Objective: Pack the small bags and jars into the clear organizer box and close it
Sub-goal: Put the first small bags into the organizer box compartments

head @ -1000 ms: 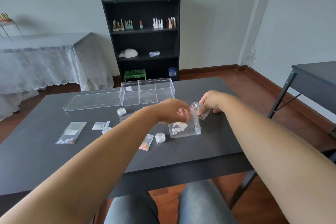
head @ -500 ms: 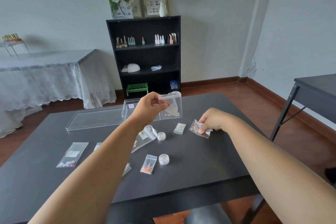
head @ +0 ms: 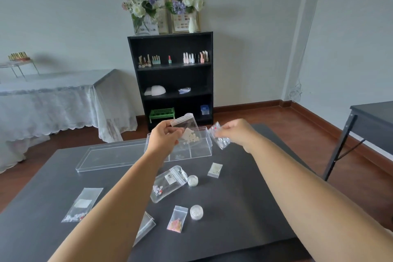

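Note:
My left hand (head: pixel 163 139) holds a clear zip bag of pale flower charms (head: pixel 188 132) above the clear organizer box (head: pixel 200 151), which stands open at the table's far side. Its lid (head: pixel 110 157) lies flat to the left. My right hand (head: pixel 236 132) pinches a small crinkled bag (head: pixel 219 137) just right of the box. On the table lie a larger zip bag with coloured flowers (head: pixel 168 183), two small round jars (head: pixel 192 180) (head: pixel 196 211), a tiny pale bag (head: pixel 215 169), a bag of orange bits (head: pixel 178 219) and a flat bag at the left (head: pixel 83 204).
The dark table (head: pixel 244 208) ends close in front of me. Another clear bag (head: pixel 146 225) lies partly under my left forearm. A black shelf (head: pixel 170 78) stands behind the table, a cloth-covered table (head: pixel 53 100) at the left, a second dark desk (head: pixel 374 125) at the right.
Both hands have risen from the table towards the organizer box. The left carries the flower-charm bag over the box; the right has lifted the crinkled bag off the table.

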Demonstrator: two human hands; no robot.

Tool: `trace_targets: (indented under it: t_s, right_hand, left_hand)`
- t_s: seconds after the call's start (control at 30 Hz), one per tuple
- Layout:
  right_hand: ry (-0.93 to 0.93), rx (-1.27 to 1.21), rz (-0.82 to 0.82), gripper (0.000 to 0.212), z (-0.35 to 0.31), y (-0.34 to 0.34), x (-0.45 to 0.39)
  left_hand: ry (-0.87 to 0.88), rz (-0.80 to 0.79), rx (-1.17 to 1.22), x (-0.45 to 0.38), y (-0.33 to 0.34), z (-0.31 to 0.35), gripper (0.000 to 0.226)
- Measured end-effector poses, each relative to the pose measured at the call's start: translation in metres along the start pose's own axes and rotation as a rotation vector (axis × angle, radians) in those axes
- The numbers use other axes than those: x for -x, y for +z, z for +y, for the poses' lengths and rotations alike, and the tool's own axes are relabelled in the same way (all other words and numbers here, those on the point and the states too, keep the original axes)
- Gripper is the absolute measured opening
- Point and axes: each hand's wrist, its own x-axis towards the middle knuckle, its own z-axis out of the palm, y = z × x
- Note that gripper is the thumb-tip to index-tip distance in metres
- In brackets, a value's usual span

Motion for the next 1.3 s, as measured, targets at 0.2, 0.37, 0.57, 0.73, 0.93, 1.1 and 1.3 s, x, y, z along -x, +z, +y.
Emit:
trace_targets:
  t_s: [0.2, 0.37, 0.57, 0.73, 0.93, 1.1, 1.3]
  right_hand:
    - [-0.158, 0.126, 0.139, 0.035, -0.028, 0.047, -0.031]
    - [-0.182, 0.346, 0.13, 0.038, -0.017, 0.075, -0.041]
    - [-0.209, 0.466, 0.146, 0.026, -0.004, 0.083, -0.049]
    - [-0.296, 0.436, 0.115, 0.039, 0.003, 0.071, -0.052]
    - [-0.324, 0.344, 0.136, 0.02, 0.017, 0.057, -0.049]
    - [-0.251, 0.028, 0.074, 0.024, 0.025, 0.054, -0.037]
    - [-0.236, 0.032, 0.088, 0.018, 0.029, 0.055, -0.036]
  left_hand:
    - [0.035, 0.084, 0.071, -0.01, -0.003, -0.004, 0.046]
    - [0.062, 0.128, 0.067, -0.017, -0.005, -0.006, 0.042]
    - [0.089, 0.097, 0.003, -0.029, -0.001, -0.008, 0.036]
    - [0.073, 0.1, 0.012, -0.031, 0.01, -0.011, 0.036]
    - [0.072, 0.073, -0.027, -0.033, 0.02, -0.007, 0.037]
    - [0.144, 0.026, -0.124, -0.037, 0.032, -0.001, 0.036]
    - [0.249, -0.088, -0.373, -0.039, 0.044, -0.006, 0.033]
